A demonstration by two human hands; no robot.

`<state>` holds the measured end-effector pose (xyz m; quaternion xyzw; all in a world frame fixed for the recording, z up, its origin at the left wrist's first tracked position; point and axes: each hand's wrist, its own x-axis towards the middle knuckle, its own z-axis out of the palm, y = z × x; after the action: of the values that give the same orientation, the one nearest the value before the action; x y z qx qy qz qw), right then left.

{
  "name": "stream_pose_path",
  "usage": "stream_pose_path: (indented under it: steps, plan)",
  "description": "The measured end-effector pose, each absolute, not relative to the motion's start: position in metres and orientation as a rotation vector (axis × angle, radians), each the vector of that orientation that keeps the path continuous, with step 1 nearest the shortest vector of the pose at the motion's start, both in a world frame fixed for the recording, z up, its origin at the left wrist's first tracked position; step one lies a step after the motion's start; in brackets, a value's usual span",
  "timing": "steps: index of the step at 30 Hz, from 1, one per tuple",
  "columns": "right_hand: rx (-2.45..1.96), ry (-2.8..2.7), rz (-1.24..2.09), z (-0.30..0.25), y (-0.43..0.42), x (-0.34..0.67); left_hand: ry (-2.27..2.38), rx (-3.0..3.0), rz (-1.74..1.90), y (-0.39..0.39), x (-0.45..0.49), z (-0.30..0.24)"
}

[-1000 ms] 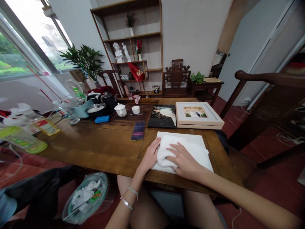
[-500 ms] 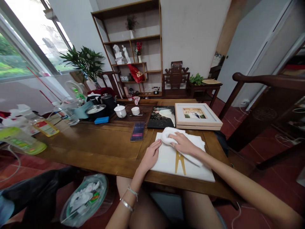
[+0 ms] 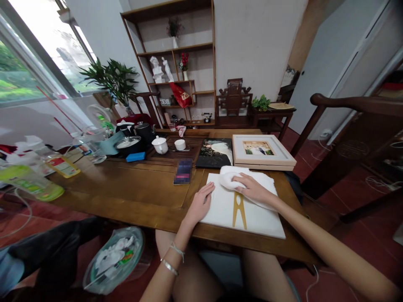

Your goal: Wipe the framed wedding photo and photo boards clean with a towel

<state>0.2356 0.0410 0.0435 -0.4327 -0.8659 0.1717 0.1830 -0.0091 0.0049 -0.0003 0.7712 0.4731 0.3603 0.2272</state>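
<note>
A white flat board (image 3: 217, 214) lies at the table's front edge, with a gold A-shaped piece (image 3: 239, 212) on its face. My right hand (image 3: 250, 186) is closed on a bunched white cloth (image 3: 228, 179) that rests on the board's far part; the cloth's loose end trails to the right under my wrist. My left hand (image 3: 201, 202) lies flat at the board's left edge, fingers stretched out, holding nothing. Beyond the board are a dark photo panel (image 3: 214, 153) and a pale framed photo (image 3: 264, 152).
A phone (image 3: 183, 172) lies left of the board. Farther back stand a white lidded cup (image 3: 160, 144), a small white bowl (image 3: 180, 144), a blue sponge (image 3: 135, 157) and a black pot (image 3: 128, 144). Bottles (image 3: 34, 184) line the left end. A lined bin (image 3: 115, 260) is below the table.
My right hand has slid the cloth a little to the right across the board, uncovering more of its upper left part. My left hand stays at the edge.
</note>
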Motion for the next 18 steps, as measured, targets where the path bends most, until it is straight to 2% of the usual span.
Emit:
stream_pose_path:
  steps: [7,12,18]
  plan:
    - [-1.44,-2.436,0.439,0.049,-0.023,0.272,1.293,2.126,1.013,0.005,-0.009,-0.003]
    - [-1.286,-2.667,0.702,0.08,-0.075,0.278,1.297,2.124,1.011,0.005,-0.009,-0.003]
    - [-1.232,-2.612,0.837,0.071,-0.023,0.3,1.307,2.119,1.002,0.005,-0.008,-0.003]
